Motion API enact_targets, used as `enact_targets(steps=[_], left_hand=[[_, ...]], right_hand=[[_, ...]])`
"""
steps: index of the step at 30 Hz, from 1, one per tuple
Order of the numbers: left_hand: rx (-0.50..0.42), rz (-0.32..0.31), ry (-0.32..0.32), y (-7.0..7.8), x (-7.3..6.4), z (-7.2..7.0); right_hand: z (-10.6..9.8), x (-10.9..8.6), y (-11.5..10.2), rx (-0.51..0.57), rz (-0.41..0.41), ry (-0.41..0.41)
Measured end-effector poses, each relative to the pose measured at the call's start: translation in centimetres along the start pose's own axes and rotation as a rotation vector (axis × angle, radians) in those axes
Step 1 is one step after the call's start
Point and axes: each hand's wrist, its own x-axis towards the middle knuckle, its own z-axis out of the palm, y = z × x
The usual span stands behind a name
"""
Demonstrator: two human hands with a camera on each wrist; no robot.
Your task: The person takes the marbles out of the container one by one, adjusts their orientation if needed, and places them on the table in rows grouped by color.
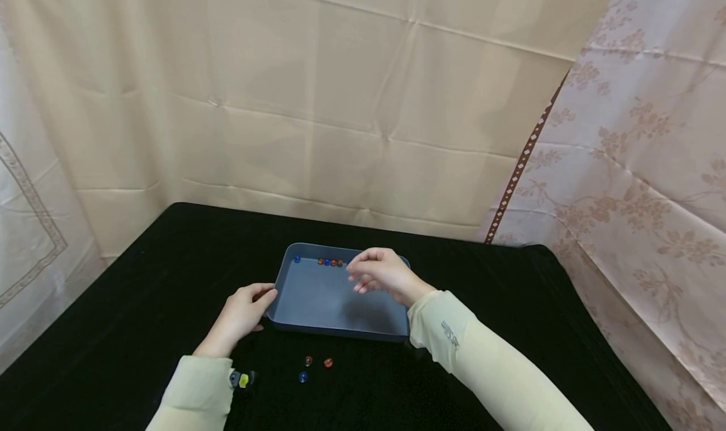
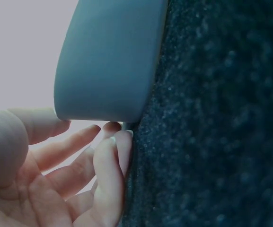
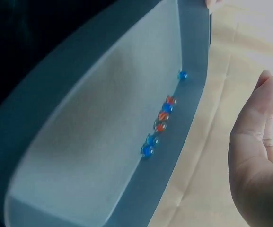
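Several small glass marbles, blue and orange, lie along the far wall of a blue-grey rectangular tray (image 1: 317,298). A blue marble (image 3: 182,74) stands apart near the far left corner; the others, such as an orange marble (image 3: 163,116), form a row. My left hand (image 1: 241,311) touches the outside of the tray's left wall with its fingertips. Above the tray hovers my right hand (image 1: 386,275), its fingers loosely bent and thumb near the index finger. No marble shows between them, and the hand hides part of the row in the head view.
On the black cloth (image 1: 227,254) before the tray lie a blue marble (image 1: 303,377), an orange marble (image 1: 328,362) and a clear reddish marble (image 1: 309,360). A beige curtain (image 1: 283,103) hangs behind the table, and a flowered curtain (image 1: 652,166) hangs at the right.
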Motion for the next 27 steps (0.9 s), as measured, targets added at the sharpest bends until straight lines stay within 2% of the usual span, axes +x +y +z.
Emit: enact_targets(steps=[17,27], left_hand=[[0.001,-0.005,0.000,-0.1,0.1,-0.1],[0.011,-0.003,-0.001,-0.1,0.2,-0.1]], right_hand=[[-2.0,2.0,0.9,-0.035,0.033,0.141],[-2.7,2.6,1.4,-0.074,0.024,0.150]])
